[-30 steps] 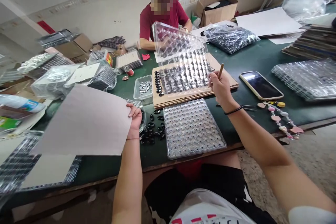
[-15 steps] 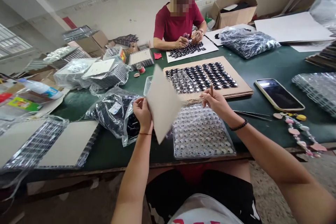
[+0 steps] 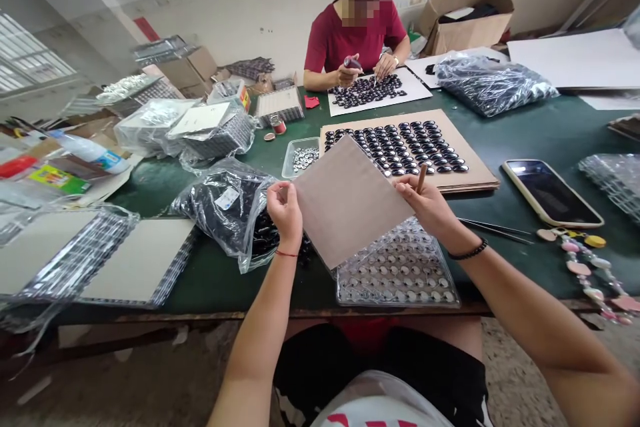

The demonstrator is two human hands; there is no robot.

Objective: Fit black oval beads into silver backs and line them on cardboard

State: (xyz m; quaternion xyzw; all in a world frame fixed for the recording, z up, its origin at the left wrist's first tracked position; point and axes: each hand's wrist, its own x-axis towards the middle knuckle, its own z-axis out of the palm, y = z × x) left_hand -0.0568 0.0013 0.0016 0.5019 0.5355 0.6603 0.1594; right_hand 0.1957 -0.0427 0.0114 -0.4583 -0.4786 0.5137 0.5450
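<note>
Our left hand [image 3: 285, 213] pinches the grey card [image 3: 350, 203] by its left corner, and the fingers of our right hand [image 3: 430, 210] now grip the opposite corner, a brown stick [image 3: 423, 177] poking up from the same grasp. Half a second ago only our left fingers had the card, turned narrow; now it faces us broadly between both hands. The clear tray near our right fingers then can't be made out. Below our fingers lies a studded tray [image 3: 400, 283]; beyond them, black pieces [image 3: 440, 153] sit in rows.
</note>
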